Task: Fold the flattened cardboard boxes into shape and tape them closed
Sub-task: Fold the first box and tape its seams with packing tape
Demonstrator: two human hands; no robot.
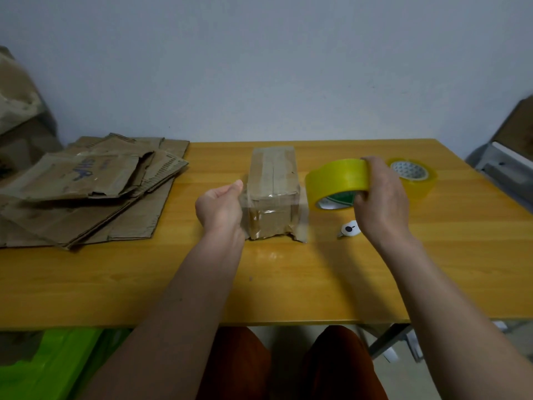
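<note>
Box (272,180) on yellow wooden table (288,284); left-hand fingers (235,187) pinching tape strip (274,210); right hand (380,194) gripping roll (337,180)

Box (272,194) near face: we see it blurred behind clear tape.
Cutter (349,229): partly hidden by right hand (380,194).
Flattened cardboard (80,192): cut off at left edge.
</note>
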